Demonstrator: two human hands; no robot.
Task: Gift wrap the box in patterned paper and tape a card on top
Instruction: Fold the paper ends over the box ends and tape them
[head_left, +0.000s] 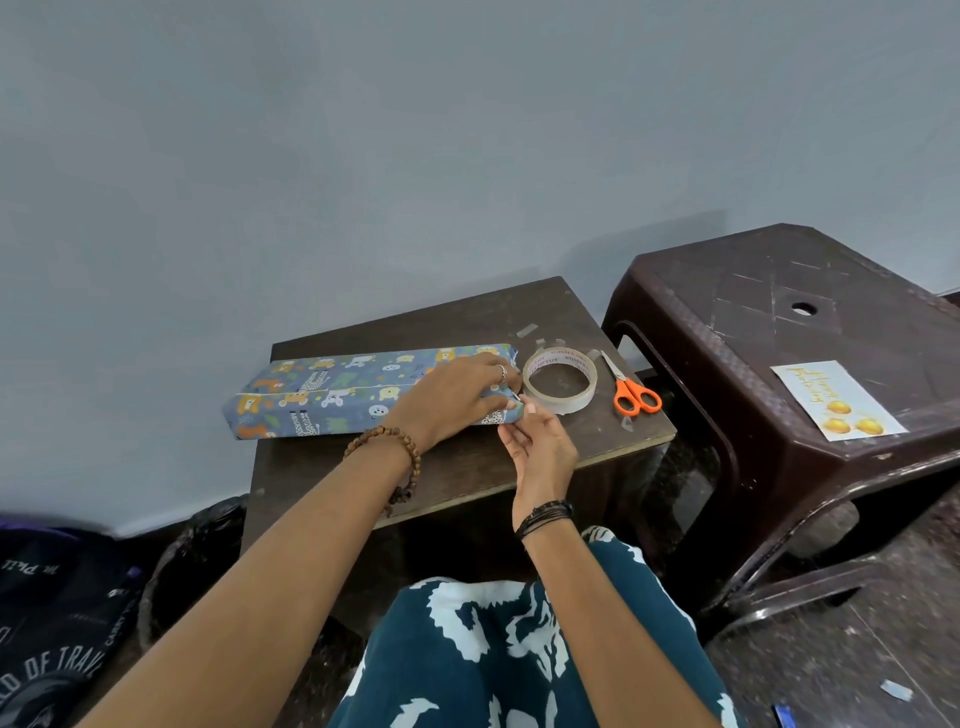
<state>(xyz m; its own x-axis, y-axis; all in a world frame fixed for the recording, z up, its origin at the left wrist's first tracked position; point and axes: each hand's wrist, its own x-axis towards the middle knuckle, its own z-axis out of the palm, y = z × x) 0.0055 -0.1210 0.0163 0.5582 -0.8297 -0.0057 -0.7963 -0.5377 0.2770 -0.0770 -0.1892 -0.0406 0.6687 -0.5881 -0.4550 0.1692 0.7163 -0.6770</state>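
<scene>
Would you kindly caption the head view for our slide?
Both hands fold paper at the wrapped box end beside tape roll, scissors; card waits.

The left hand hides the wrapped box's right end fold.

Dim, even indoor light; soft shadows, wide-angle bending and blur at edges

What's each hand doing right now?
Left hand: fingers fairly straight, pressing down on the wrapped box near its right end.
Right hand: pinching the paper flap at that end.
</scene>
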